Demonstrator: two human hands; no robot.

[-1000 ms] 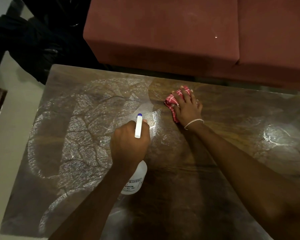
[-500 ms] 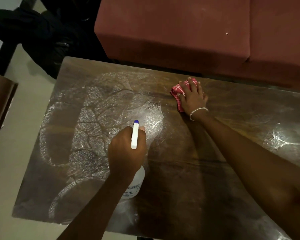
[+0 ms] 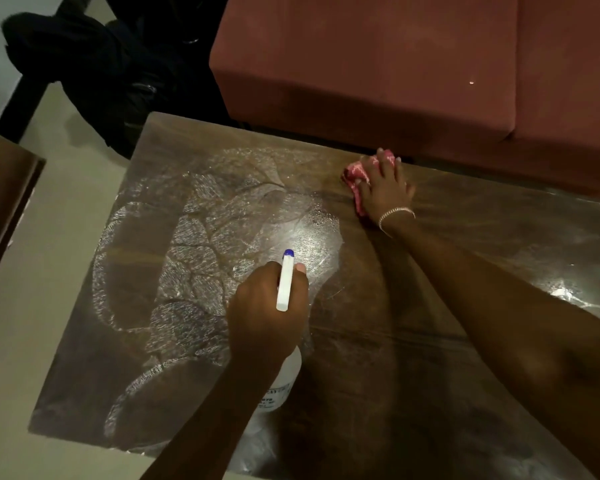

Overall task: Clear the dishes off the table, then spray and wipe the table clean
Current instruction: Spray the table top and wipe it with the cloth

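The dark wooden table (image 3: 378,382) has a pale leaf pattern and wet, shiny patches near its middle. My left hand (image 3: 265,313) grips a white spray bottle (image 3: 284,282) with a blue nozzle tip, held just above the tabletop and pointing away from me. Its clear body shows under my wrist. My right hand (image 3: 383,190), with a bracelet at the wrist, presses a red and white cloth (image 3: 355,174) flat on the table near the far edge. No dishes are in view.
A reddish sofa (image 3: 395,64) runs along the table's far side. Dark clothing or a bag (image 3: 94,74) lies on the floor at the upper left. Another brown piece of furniture (image 3: 4,188) stands at the left edge. Pale floor (image 3: 32,341) lies to the left.
My right hand has slid the cloth away from me toward the table's far edge. My left hand with the bottle has stayed near the middle. The view has shifted.
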